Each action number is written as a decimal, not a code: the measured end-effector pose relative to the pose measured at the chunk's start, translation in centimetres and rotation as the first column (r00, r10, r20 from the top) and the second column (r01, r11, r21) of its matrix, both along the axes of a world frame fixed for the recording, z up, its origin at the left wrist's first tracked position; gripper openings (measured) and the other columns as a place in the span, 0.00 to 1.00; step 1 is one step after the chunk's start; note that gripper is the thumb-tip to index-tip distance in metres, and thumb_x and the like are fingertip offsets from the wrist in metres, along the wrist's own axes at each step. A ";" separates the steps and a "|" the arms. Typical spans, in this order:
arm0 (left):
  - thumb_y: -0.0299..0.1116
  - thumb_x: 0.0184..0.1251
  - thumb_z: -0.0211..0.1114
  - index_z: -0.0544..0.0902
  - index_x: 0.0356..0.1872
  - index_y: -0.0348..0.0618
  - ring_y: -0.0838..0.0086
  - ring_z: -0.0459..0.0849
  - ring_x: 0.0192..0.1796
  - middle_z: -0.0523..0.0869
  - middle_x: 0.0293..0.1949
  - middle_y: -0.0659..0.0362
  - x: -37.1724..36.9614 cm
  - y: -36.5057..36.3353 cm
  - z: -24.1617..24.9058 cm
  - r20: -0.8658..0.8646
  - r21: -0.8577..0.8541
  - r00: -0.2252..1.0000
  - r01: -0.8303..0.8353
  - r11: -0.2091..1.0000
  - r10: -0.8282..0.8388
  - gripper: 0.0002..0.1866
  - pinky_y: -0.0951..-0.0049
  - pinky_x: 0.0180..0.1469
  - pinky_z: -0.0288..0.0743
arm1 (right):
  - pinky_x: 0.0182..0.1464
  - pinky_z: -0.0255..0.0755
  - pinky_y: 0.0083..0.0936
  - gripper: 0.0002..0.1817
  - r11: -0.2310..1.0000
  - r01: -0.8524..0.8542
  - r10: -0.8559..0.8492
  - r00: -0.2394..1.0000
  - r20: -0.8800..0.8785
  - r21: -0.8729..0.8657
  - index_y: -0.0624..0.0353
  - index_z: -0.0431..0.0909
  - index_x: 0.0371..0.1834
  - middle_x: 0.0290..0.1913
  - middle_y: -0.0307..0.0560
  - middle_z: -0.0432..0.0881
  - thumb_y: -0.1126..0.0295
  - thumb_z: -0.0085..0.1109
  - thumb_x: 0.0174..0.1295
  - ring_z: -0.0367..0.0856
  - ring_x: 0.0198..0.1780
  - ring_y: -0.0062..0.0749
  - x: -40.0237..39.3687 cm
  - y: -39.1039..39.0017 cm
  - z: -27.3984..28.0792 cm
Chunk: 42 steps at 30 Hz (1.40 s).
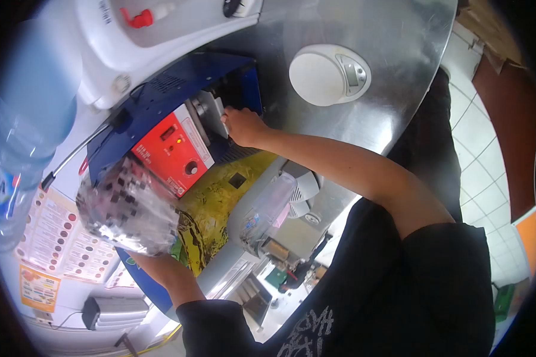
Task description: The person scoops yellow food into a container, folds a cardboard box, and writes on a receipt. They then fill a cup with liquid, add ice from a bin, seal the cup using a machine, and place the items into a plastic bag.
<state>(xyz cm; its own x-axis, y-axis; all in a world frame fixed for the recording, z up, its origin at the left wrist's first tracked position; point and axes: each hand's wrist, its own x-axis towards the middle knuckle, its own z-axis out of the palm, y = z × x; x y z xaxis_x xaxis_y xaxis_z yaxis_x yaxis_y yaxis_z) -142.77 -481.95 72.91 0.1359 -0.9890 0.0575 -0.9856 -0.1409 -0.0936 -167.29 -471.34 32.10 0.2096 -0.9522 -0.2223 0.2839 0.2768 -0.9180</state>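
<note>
A blue machine with a red control panel fills the middle; the panel carries a dial, a small display and a lit orange light. My right hand is at its opening, fingers closed on the edge of a pale metal part. Lower left, my left hand is at the crinkled clear plastic printed with dark squares. The plastic covers its fingers, so their grip is hidden. This plastic overlaps the lower end of the machine from my viewpoint.
A white digital kitchen scale sits on the metal counter. Beside the machine stand a large blue water bottle and a white basin-like container with a red pump top. Printed sheets hang on the wall.
</note>
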 end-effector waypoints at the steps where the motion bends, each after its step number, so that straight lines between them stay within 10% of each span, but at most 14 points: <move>1: 0.48 0.73 0.60 0.79 0.58 0.41 0.70 0.85 0.44 0.86 0.50 0.50 0.2 -0.3 -0.4 -0.013 -0.002 1.000 -0.003 1.000 0.003 0.23 0.69 0.43 0.83 | 0.48 0.76 0.55 0.15 1.000 0.009 -0.010 0.998 -0.060 -0.010 0.63 0.75 0.45 0.31 0.59 0.85 0.62 0.45 0.74 0.84 0.41 0.60 -0.2 0.1 0.2; 7: 0.47 0.73 0.61 0.79 0.58 0.41 0.71 0.85 0.43 0.86 0.50 0.50 0.4 -3.3 -2.1 -0.075 -0.044 0.997 -0.026 0.999 0.023 0.22 0.69 0.42 0.83 | 0.35 0.82 0.42 0.22 0.749 -0.650 0.662 0.732 -0.162 0.128 0.64 0.80 0.31 0.19 0.51 0.83 0.59 0.42 0.74 0.87 0.26 0.42 -7.1 -2.8 3.2; 11: 0.47 0.73 0.61 0.79 0.58 0.42 0.71 0.85 0.43 0.86 0.49 0.50 -1.1 -5.5 -0.8 -0.083 -0.062 0.994 -0.071 0.996 0.066 0.22 0.69 0.42 0.83 | 0.28 0.81 0.37 0.23 0.705 -0.707 0.656 0.621 -0.429 0.054 0.62 0.81 0.26 0.20 0.52 0.83 0.60 0.43 0.72 0.84 0.19 0.38 -16.1 -5.6 13.1; 15: 0.50 0.68 0.66 0.84 0.50 0.43 0.61 0.89 0.47 0.90 0.45 0.50 -2.4 -5.3 2.0 -0.099 -0.231 0.992 -0.099 0.968 0.078 0.21 0.65 0.49 0.80 | 0.41 0.78 0.44 0.21 0.646 -0.382 -0.040 0.847 -0.530 -0.660 0.64 0.81 0.32 0.28 0.57 0.86 0.56 0.50 0.71 0.86 0.33 0.52 -18.1 -9.8 25.7; 21: 0.48 0.73 0.60 0.79 0.58 0.40 0.60 0.90 0.43 0.88 0.45 0.50 -14.5 3.5 5.0 -0.385 -0.309 0.923 -0.142 0.940 0.013 0.24 0.62 0.54 0.77 | 0.55 0.73 0.46 0.31 0.488 -0.262 -0.178 0.904 -0.388 -0.833 0.68 0.69 0.62 0.46 0.68 0.84 0.52 0.56 0.68 0.82 0.51 0.63 -6.1 -18.5 40.9; 22: 0.49 0.73 0.60 0.78 0.60 0.40 0.57 0.89 0.45 0.87 0.45 0.48 -14.1 4.7 2.0 -0.081 -0.537 0.944 0.230 0.812 -0.321 0.25 0.59 0.57 0.75 | 0.62 0.68 0.48 0.35 0.413 -0.242 -0.266 0.890 -0.370 -0.878 0.72 0.66 0.65 0.56 0.72 0.76 0.50 0.54 0.68 0.76 0.58 0.65 -3.1 -20.4 42.0; 24: 0.56 0.73 0.57 0.74 0.63 0.37 0.48 0.81 0.56 0.84 0.51 0.41 -20.1 7.9 -0.9 -0.127 -0.586 0.990 -0.026 0.810 -0.060 0.31 0.54 0.62 0.70 | 0.75 0.53 0.51 0.42 0.317 -0.218 -0.358 0.873 -0.330 -0.923 0.75 0.59 0.71 0.72 0.77 0.60 0.46 0.51 0.68 0.62 0.72 0.67 2.9 -25.9 42.5; 26: 0.63 0.72 0.52 0.67 0.70 0.39 0.44 0.70 0.69 0.73 0.67 0.41 -21.2 8.2 -3.6 -0.161 -0.329 0.985 -0.106 0.938 0.055 0.40 0.44 0.71 0.60 | 0.69 0.62 0.50 0.40 0.349 -0.230 -0.484 0.786 -0.385 -0.908 0.76 0.70 0.63 0.68 0.77 0.65 0.42 0.45 0.71 0.69 0.67 0.68 7.7 -32.1 42.3; 30: 0.64 0.74 0.45 0.61 0.75 0.37 0.44 0.57 0.77 0.63 0.75 0.45 -21.8 8.7 -6.7 -0.131 -0.558 0.990 -0.116 0.822 0.050 0.42 0.39 0.75 0.45 | 0.55 0.74 0.52 0.24 0.521 -0.127 -0.232 0.931 -0.283 -0.844 0.59 0.82 0.51 0.53 0.66 0.81 0.51 0.44 0.73 0.82 0.50 0.61 7.3 -34.6 42.7; 31: 0.64 0.74 0.45 0.61 0.75 0.37 0.44 0.57 0.77 0.63 0.75 0.45 -21.8 8.8 -6.4 -0.142 -0.579 0.984 -0.167 0.798 0.104 0.42 0.39 0.75 0.45 | 0.51 0.76 0.48 0.22 0.034 -0.304 -0.698 0.675 -0.240 -0.952 0.61 0.83 0.50 0.46 0.63 0.84 0.55 0.45 0.73 0.85 0.43 0.56 6.3 -36.7 41.2; 33: 0.63 0.74 0.43 0.62 0.74 0.36 0.43 0.57 0.77 0.63 0.75 0.43 -21.9 9.0 -6.7 -0.154 -0.568 0.987 -0.120 0.814 0.038 0.42 0.40 0.76 0.42 | 0.32 0.77 0.31 0.18 0.558 -0.041 -0.087 0.990 -0.107 -0.829 0.67 0.82 0.48 0.23 0.44 0.79 0.62 0.50 0.71 0.82 0.25 0.32 1.2 -29.5 42.0; 37: 0.62 0.75 0.42 0.62 0.74 0.36 0.42 0.56 0.77 0.63 0.74 0.41 -22.1 9.9 -6.2 -0.194 -0.555 0.979 -0.165 0.815 0.066 0.41 0.41 0.77 0.40 | 0.35 0.70 0.20 0.14 0.724 0.084 0.051 0.983 0.174 -0.685 0.60 0.76 0.31 0.24 0.35 0.70 0.67 0.47 0.74 0.70 0.27 0.19 -5.6 -19.9 39.4; 39: 0.62 0.74 0.43 0.63 0.73 0.35 0.41 0.55 0.77 0.63 0.74 0.40 -22.5 10.5 -5.1 -0.282 -0.543 0.958 -0.119 0.831 -0.047 0.41 0.41 0.77 0.40 | 0.39 0.67 0.21 0.14 0.500 0.096 0.135 0.973 0.187 -0.861 0.60 0.74 0.30 0.27 0.38 0.71 0.68 0.47 0.74 0.67 0.28 0.20 -8.1 -20.0 35.6; 42: 0.62 0.74 0.43 0.63 0.73 0.33 0.40 0.54 0.77 0.63 0.73 0.38 -22.5 10.7 -4.8 -0.349 -0.521 0.935 -0.141 0.842 -0.059 0.42 0.40 0.77 0.41 | 0.40 0.64 0.24 0.16 0.568 0.161 0.036 0.975 0.220 -0.807 0.64 0.72 0.29 0.28 0.42 0.72 0.67 0.47 0.74 0.66 0.29 0.26 -10.2 -16.6 32.7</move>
<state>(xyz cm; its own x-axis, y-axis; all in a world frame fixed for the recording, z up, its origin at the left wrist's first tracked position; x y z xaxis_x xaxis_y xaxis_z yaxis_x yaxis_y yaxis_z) -165.27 -471.29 68.11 0.2855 -0.8097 0.5127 -0.9323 -0.1107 0.3443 -177.45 -487.96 64.76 0.0854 -0.7161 0.6928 0.4629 -0.5872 -0.6641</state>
